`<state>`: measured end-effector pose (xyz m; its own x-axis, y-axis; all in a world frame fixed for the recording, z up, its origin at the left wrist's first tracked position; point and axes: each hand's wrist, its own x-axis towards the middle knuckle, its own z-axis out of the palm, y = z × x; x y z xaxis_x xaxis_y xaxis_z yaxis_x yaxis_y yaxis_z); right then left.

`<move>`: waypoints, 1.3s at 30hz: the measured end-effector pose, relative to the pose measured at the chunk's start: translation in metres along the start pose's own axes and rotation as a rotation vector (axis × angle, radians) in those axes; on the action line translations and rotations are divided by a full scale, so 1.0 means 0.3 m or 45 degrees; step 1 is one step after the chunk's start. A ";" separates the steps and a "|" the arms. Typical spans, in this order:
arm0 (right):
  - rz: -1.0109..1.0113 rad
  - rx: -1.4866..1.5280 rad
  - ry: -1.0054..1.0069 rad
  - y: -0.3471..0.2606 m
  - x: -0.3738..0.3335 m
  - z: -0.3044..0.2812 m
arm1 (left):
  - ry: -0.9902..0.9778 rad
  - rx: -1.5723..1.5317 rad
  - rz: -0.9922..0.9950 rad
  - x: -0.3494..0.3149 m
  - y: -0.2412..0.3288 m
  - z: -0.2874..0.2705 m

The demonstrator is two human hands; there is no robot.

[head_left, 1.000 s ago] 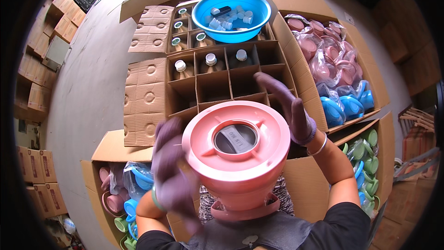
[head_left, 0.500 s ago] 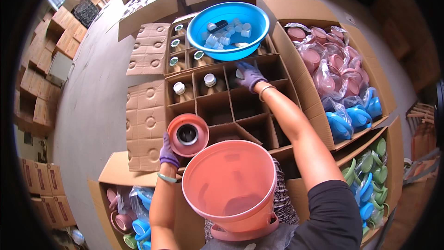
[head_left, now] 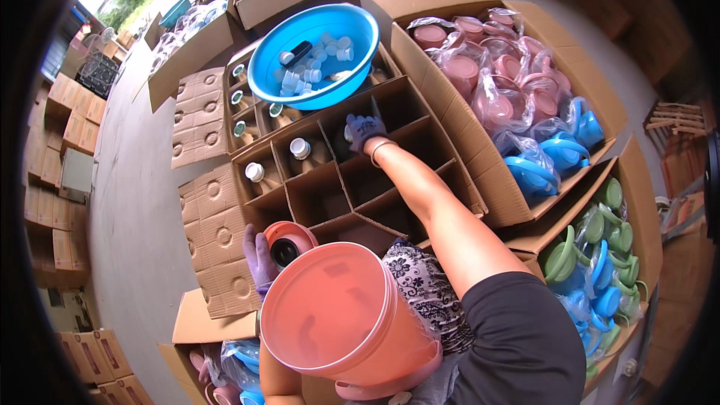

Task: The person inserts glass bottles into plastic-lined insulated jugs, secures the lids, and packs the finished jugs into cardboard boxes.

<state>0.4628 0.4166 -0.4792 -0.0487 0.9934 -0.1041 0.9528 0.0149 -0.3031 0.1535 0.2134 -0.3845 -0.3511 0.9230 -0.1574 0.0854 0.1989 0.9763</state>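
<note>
My right hand [head_left: 366,133], in a purple glove, is reaching into a compartment of the divided carton [head_left: 352,216]. Its fingers close round the top of a bottle, of which only a whitish edge shows. Beside it stand two bottles with white caps [head_left: 300,148], one per compartment. My left hand [head_left: 259,259], also gloved, has its fingers stretched up beside a round pink piece with a black-ringed opening [head_left: 304,234]. Whether it touches that piece is hard to tell. A large pink bucket [head_left: 326,307] in front of my body hides part of the piece and of my left forearm.
A blue basin [head_left: 259,60] of white caps rests on the carton's far end, near more bottles [head_left: 238,97]. Cardboard sheets [head_left: 214,240] lie at the left. Open boxes at the right hold bagged pink and blue plastic ware [head_left: 510,105] and green ware [head_left: 559,259].
The view has shifted, so the carton and basin appear farther left. My right hand remains at the same bottle. My left fingers are spread more, and the bucket covers more of the round pink piece.
</note>
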 end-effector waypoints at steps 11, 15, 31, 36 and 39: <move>-0.828 -0.029 0.472 -0.201 -0.444 -0.634 | -0.815 -0.524 -0.938 -0.050 0.246 0.171; -1.264 0.054 0.710 -0.399 -0.764 -0.934 | -1.963 -1.418 -0.760 0.013 0.226 0.219; -1.061 1.392 -0.152 -0.360 -0.916 -1.313 | -1.584 -0.479 0.322 -0.350 0.529 0.040; -1.243 0.497 -0.369 -0.397 -1.024 -1.165 | -1.550 -0.687 0.476 -0.440 0.433 0.049; -1.302 0.403 -0.606 -0.378 -1.036 -1.036 | -1.472 -0.680 0.353 -0.464 0.440 0.056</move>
<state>0.4630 0.1415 -0.1181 -0.9202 0.3914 0.0011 0.2912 0.6867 -0.6661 0.2293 0.1167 -0.2362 0.6420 0.7128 0.2824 -0.4474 0.0493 0.8930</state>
